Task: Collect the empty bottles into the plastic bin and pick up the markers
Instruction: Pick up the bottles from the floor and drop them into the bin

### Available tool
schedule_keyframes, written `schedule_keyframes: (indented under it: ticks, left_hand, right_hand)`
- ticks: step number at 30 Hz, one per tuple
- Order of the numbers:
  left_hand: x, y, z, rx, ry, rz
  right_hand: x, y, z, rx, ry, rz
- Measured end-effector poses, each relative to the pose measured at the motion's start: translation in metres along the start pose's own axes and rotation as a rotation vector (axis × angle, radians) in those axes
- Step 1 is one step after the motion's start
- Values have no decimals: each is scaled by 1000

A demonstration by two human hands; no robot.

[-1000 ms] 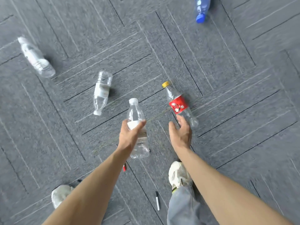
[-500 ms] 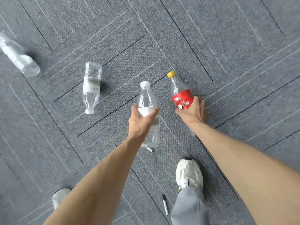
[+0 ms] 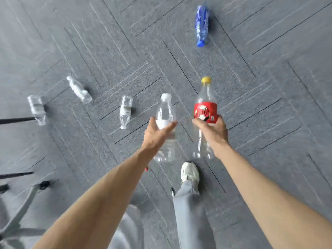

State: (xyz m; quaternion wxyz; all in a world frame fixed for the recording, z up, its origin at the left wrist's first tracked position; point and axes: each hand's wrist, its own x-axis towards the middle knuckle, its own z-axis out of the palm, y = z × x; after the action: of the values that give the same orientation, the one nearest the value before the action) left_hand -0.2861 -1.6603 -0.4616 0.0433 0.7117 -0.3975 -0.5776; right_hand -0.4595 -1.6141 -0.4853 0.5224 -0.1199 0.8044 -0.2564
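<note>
My left hand [image 3: 156, 134] grips a clear white-capped bottle [image 3: 165, 112] around its white label, held upright above the carpet. My right hand [image 3: 212, 131] grips a clear bottle with a red label and yellow cap [image 3: 205, 97], also lifted. Three more clear bottles lie on the carpet to the left: one [image 3: 125, 111] close by, one [image 3: 79, 89] farther back, one [image 3: 36, 109] near the left edge. A blue bottle [image 3: 201, 26] lies at the top right. A red marker tip [image 3: 147, 168] peeks out beside my left forearm, and a white marker [image 3: 172, 192] lies by my leg. No bin is visible.
Grey carpet tiles cover the floor. A chair base with a castor [image 3: 44, 184] and dark legs [image 3: 16, 120] stands at the left. My right shoe [image 3: 189, 171] and grey trouser legs are below the hands.
My right hand closed on the red-label bottle and lifted it off the carpet. Both bottles are now raised, and the view has pulled back, revealing the blue bottle and the chair.
</note>
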Motion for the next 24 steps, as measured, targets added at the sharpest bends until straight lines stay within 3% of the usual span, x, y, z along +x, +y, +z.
schedule_keyframes:
  ticks: [6, 11, 17, 24]
  left_hand:
    - [-98, 68, -37, -80, 57, 9]
    - [-158, 91, -89, -163, 151, 73]
    - [-231, 80, -152, -308, 310, 86]
    - [-325, 16, -227, -552, 492, 117]
  right_hand:
    - [-106, -88, -44, 23, 16, -91]
    - [-192, -128, -41, -68, -77, -188]
    - [-276, -171, -29, -114, -161, -289]
    - [-396, -189, 37, -310, -430, -508]
